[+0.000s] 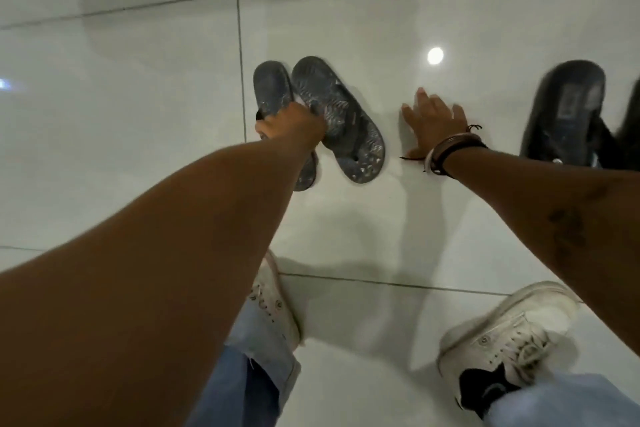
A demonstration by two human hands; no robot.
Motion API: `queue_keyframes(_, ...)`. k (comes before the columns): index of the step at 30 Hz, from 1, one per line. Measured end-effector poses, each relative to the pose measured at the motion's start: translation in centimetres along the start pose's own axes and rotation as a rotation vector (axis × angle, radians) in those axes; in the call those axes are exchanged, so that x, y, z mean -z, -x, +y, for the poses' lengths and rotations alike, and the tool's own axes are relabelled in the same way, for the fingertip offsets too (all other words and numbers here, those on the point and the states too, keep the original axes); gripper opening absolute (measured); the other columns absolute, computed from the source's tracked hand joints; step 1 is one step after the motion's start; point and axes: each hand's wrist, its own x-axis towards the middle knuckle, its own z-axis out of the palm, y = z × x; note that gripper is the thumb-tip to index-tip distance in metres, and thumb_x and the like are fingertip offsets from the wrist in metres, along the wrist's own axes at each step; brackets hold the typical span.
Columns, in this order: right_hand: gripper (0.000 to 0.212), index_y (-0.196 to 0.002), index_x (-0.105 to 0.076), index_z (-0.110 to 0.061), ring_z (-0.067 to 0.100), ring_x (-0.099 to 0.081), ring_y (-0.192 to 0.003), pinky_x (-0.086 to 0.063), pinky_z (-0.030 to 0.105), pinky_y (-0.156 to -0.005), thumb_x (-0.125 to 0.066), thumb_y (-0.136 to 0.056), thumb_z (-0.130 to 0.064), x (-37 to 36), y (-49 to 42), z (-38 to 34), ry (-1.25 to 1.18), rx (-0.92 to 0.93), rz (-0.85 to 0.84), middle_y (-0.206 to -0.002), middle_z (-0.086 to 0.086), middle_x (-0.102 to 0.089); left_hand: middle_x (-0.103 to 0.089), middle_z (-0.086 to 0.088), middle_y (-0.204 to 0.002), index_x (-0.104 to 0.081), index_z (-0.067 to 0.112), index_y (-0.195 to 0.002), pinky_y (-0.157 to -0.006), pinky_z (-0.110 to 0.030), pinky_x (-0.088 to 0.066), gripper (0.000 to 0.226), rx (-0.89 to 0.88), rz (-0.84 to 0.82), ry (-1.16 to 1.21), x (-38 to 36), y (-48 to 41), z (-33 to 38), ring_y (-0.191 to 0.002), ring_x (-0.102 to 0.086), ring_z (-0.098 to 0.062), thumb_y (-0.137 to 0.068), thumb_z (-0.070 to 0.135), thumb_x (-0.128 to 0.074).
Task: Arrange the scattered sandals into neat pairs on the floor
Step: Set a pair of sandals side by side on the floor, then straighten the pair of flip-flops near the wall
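Two grey patterned flip-flops lie side by side on the white tiled floor. My left hand grips the left flip-flop around its strap, and my wrist covers its middle. Touching it on the right is the second flip-flop, angled with its toe toward me. My right hand, with bracelets on the wrist, hovers over bare floor to the right of that pair, fingers spread and holding nothing. A black slide sandal lies at the far right, blurred, with another dark shape cut off by the frame edge beside it.
My own feet in white sneakers stand at the bottom, the left sneaker partly hidden by my forearm. Glossy white tiles with dark grout lines spread out to the left and beyond the sandals.
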Motion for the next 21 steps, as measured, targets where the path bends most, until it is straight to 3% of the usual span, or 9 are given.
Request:
queue_keyframes(6,0.087,-0.152,-0.006,-0.033,0.029,0.007,-0.151,-0.011,0.060,-0.118,-0.063,-0.086,-0.033,0.1,-0.5,-1.1,-0.099,-0.172,-0.042,-0.163,0.002,0.014,-0.065,-0.004,-0.092,-0.057,0.021,-0.085,-0.093,-0.047,-0.032,0.021,-0.176,-0.047,-0.165,-0.9,0.1,1.3,-0.100,-0.057,-0.030,-0.085,0.041,-0.060)
queue_keyframes(11,0.097,-0.152,-0.004,-0.036,0.028,0.008,-0.151,-0.016,0.057,-0.118,-0.068,-0.080,-0.050,1.0,-0.5,-2.2,-0.164,-0.218,-0.081,-0.162,-0.001,0.016,-0.059,-0.005,-0.087,-0.056,0.019,-0.094,-0.101,-0.049,-0.027,0.013,-0.305,-0.093,-0.218,1.8,-2.4,-0.6,-0.101,-0.058,-0.029,-0.091,0.030,-0.050)
queue_keyframes(14,0.099,-0.152,-0.005,-0.035,0.030,0.007,-0.150,-0.018,0.056,-0.117,-0.068,-0.078,-0.055,1.4,-0.5,-2.8,-0.222,-0.244,-0.089,-0.162,0.000,0.016,-0.065,-0.004,-0.096,-0.054,0.021,-0.087,-0.103,-0.050,-0.024,0.011,-0.347,-0.038,-0.213,4.6,-4.8,-2.5,-0.103,-0.056,-0.029,-0.091,0.030,-0.049)
queue_keyframes(17,0.100,-0.153,-0.003,-0.034,0.033,0.007,-0.150,-0.021,0.057,-0.116,-0.067,-0.079,-0.057,1.6,-0.9,-3.4,-0.233,-0.273,-0.108,-0.162,0.003,0.018,-0.055,0.002,-0.081,-0.054,0.022,-0.080,-0.105,-0.051,-0.022,0.007,-0.359,0.024,-0.173,7.7,-8.6,-4.8,-0.105,-0.053,-0.027,-0.085,0.027,-0.057)
queue_keyframes(21,0.104,-0.153,-0.001,-0.032,0.036,0.009,-0.149,-0.027,0.057,-0.114,-0.066,-0.077,-0.062,1.8,-1.0,-3.7,-0.225,-0.300,-0.143,-0.161,0.006,0.020,-0.048,0.002,-0.073,-0.050,0.023,-0.070,-0.105,-0.050,-0.022,0.019,-0.305,0.050,-0.139,10.6,-13.4,-6.5,-0.103,-0.051,-0.027,-0.085,0.029,-0.060)
